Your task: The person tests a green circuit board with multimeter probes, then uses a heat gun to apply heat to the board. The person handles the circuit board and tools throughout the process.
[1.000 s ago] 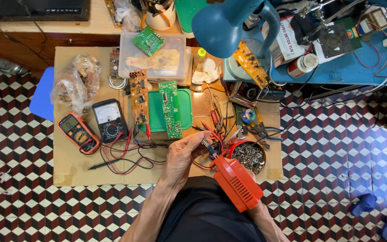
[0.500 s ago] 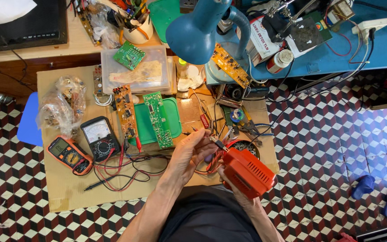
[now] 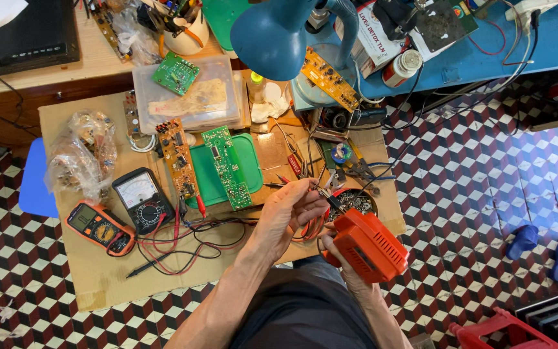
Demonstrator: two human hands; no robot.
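Orange soldering gun sits gripped in the right hand over the near right edge of the cardboard-covered bench, its tip pointing toward the left hand, whose fingers are pinched together on a small part too tiny to make out. Bare cardboard shows only along the near left edge; meters, red and black leads and circuit boards crowd the rest. A round dish of metal bits lies just beyond the gun, a green tray carries a green circuit board, and a clear box holds another board.
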